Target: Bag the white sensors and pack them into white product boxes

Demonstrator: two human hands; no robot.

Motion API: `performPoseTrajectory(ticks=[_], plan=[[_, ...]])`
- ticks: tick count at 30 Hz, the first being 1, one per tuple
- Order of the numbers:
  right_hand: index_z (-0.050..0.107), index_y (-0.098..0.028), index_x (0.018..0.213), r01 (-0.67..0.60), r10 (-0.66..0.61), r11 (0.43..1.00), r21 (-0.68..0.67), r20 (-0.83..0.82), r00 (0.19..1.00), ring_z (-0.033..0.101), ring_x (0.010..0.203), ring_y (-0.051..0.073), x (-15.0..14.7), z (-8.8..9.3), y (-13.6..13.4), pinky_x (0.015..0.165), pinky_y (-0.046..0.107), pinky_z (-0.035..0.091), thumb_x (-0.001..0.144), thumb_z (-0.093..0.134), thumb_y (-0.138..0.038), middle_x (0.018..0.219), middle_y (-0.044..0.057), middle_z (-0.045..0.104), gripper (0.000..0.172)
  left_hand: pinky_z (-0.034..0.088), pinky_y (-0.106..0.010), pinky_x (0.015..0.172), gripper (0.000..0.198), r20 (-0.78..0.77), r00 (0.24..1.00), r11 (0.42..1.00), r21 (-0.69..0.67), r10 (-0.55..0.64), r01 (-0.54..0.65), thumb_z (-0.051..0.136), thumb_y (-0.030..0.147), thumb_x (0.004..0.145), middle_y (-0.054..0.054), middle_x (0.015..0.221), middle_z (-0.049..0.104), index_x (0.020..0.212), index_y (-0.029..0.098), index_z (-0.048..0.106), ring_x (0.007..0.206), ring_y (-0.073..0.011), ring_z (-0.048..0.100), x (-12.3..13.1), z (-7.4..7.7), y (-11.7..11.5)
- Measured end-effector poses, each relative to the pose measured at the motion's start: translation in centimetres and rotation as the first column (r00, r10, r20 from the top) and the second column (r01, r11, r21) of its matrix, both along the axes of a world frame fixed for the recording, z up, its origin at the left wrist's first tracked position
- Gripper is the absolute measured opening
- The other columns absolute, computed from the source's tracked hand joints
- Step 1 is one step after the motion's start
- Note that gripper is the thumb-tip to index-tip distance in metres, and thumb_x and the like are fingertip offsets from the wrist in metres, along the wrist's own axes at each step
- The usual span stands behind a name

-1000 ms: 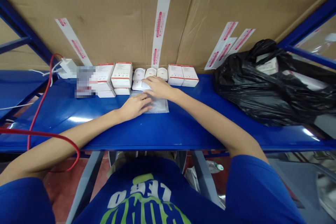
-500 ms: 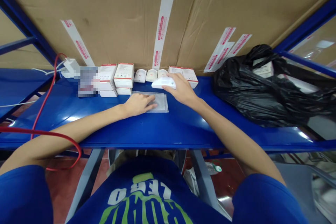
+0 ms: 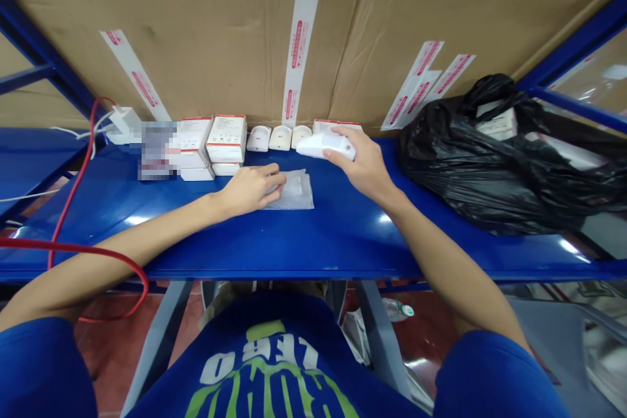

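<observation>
My right hand [image 3: 360,160] is closed around a white plastic sensor [image 3: 323,144], holding it tilted above the blue table, in front of the back row. My left hand [image 3: 252,189] rests low over the table with its fingers curled onto a clear plastic bag [image 3: 296,192]. The bag looks crumpled under the fingertips, and part of it is hidden by the hand. Behind the hands stand three similar white sensors [image 3: 281,138] side by side. A white box [image 3: 321,124] with a red edge lies partly hidden behind my right hand.
Stacked white boxes [image 3: 226,137] stand at the back left, beside a blurred-out item [image 3: 157,150] and a white charger [image 3: 125,121]. A red cable [image 3: 73,202] loops over the left edge. A black plastic bag [image 3: 455,163] fills the right side; cardboard [image 3: 220,32] walls the back.
My right hand has moved right with the white sensor. My left fingers have curled in, and the plastic bag has wrinkled beneath them. The camera view has shifted slightly.
</observation>
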State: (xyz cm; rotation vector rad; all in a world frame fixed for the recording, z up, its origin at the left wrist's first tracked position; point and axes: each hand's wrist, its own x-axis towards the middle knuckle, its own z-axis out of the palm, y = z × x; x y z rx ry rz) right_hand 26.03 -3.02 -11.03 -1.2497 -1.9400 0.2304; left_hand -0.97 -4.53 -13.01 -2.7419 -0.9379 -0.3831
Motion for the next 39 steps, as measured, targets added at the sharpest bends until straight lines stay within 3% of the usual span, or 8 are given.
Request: performPoseTrajectory(ticks=[5, 10, 15, 18, 21, 27, 32, 39], plan=[[0.071, -0.025, 0.125, -0.078, 0.078, 0.997, -0.01, -0.071, 0.994, 0.066, 0.122, 0.034, 0.7, 1.2, -0.7, 0.108, 0.056, 0.049, 0.084, 0.067, -0.054, 0.133, 0.01, 0.073, 0.05, 0.045, -0.028, 0.057, 0.031, 0.011, 1.0, 0.998, -0.059, 0.005, -0.004, 0.044, 0.026, 0.102, -0.005, 0.087, 0.068, 0.092, 0.017, 0.072, 0.069, -0.0167, 0.065, -0.8, -0.9, -0.3], [0.073, -0.024, 0.122, -0.108, 0.109, 0.994, 0.019, -0.051, 0.993, 0.068, 0.117, 0.034, 1.1, 0.8, -0.6, 0.104, 0.056, 0.051, 0.082, 0.071, -0.051, 0.129, 0.009, 0.075, 0.048, 0.051, -0.029, 0.064, 0.029, -0.071, 0.997, 0.999, -0.031, 0.022, -0.024, 0.051, 0.036, 0.105, -0.009, 0.098, 0.07, 0.103, 0.015, 0.07, 0.084, -0.0218, 0.07, 0.4, -2.0, -0.2], [0.074, -0.024, 0.121, -0.158, 0.158, 0.987, -0.005, -0.017, 0.987, 0.07, 0.113, 0.032, 1.0, 0.3, -0.4, 0.102, 0.055, 0.053, 0.082, 0.073, -0.046, 0.125, 0.009, 0.076, 0.045, 0.052, -0.03, 0.067, 0.023, -0.137, 0.99, 0.999, -0.032, -0.013, 0.009, 0.047, 0.024, 0.104, -0.007, 0.091, 0.068, 0.101, 0.016, 0.068, 0.082, -0.0215, 0.068, 1.3, -2.2, -0.3], [0.074, -0.025, 0.121, -0.174, 0.173, 0.985, -0.016, -0.036, 0.984, 0.069, 0.113, 0.031, 1.2, 0.5, -0.3, 0.102, 0.053, 0.053, 0.081, 0.075, -0.046, 0.125, 0.008, 0.076, 0.045, 0.05, -0.029, 0.065, 0.022, -0.053, 0.998, 0.996, -0.082, 0.014, -0.018, 0.045, 0.019, 0.101, -0.006, 0.088, 0.066, 0.097, 0.017, 0.067, 0.078, -0.0197, 0.066, 1.1, -2.1, -0.2], [0.075, -0.026, 0.12, -0.199, 0.197, 0.98, -0.02, -0.08, 0.977, 0.069, 0.113, 0.03, 1.9, 0.8, -0.3, 0.101, 0.05, 0.053, 0.081, 0.076, -0.049, 0.125, 0.007, 0.076, 0.046, 0.049, -0.028, 0.066, 0.022, 0.135, 0.99, 0.985, -0.17, 0.049, -0.025, 0.042, 0.019, 0.098, -0.004, 0.084, 0.063, 0.091, 0.018, 0.063, 0.073, -0.0173, 0.062, 0.5, -1.7, 0.2], [0.078, -0.024, 0.115, -0.38, 0.375, 0.919, -0.103, -0.067, 0.925, 0.071, 0.109, 0.028, 2.9, 1.4, -0.4, 0.099, 0.046, 0.055, 0.079, 0.079, -0.056, 0.12, 0.007, 0.078, 0.048, 0.044, -0.028, 0.062, 0.017, 0.458, 0.889, 0.956, -0.267, 0.013, 0.124, 0.041, 0.025, 0.09, 0.0, 0.073, 0.056, 0.077, 0.021, 0.051, 0.063, -0.0141, 0.05, -0.1, -1.1, 0.8], [0.078, -0.026, 0.116, -0.451, 0.457, 0.882, -0.135, 0.023, 0.889, 0.07, 0.113, 0.03, 2.1, 0.7, -0.3, 0.101, 0.05, 0.054, 0.08, 0.079, -0.059, 0.121, 0.007, 0.077, 0.049, 0.046, -0.028, 0.064, 0.021, 0.524, 0.851, 0.955, -0.264, 0.026, 0.133, 0.041, 0.031, 0.094, -0.001, 0.075, 0.06, 0.079, 0.021, 0.052, 0.064, -0.0143, 0.051, 0.0, -1.0, 0.7], [0.071, -0.024, 0.129, -0.48, 0.474, 0.877, -0.005, 0.173, 0.864, 0.067, 0.121, 0.032, 0.9, -0.8, -0.4, 0.107, 0.053, 0.052, 0.089, 0.073, -0.058, 0.129, 0.012, 0.074, 0.053, 0.048, -0.029, 0.067, 0.024, 0.506, 0.859, 0.966, -0.172, -0.081, 0.193, 0.039, 0.03, 0.101, -0.003, 0.082, 0.063, 0.085, 0.02, 0.054, 0.07, -0.0158, 0.055, 0.1, -1.1, 0.3]])
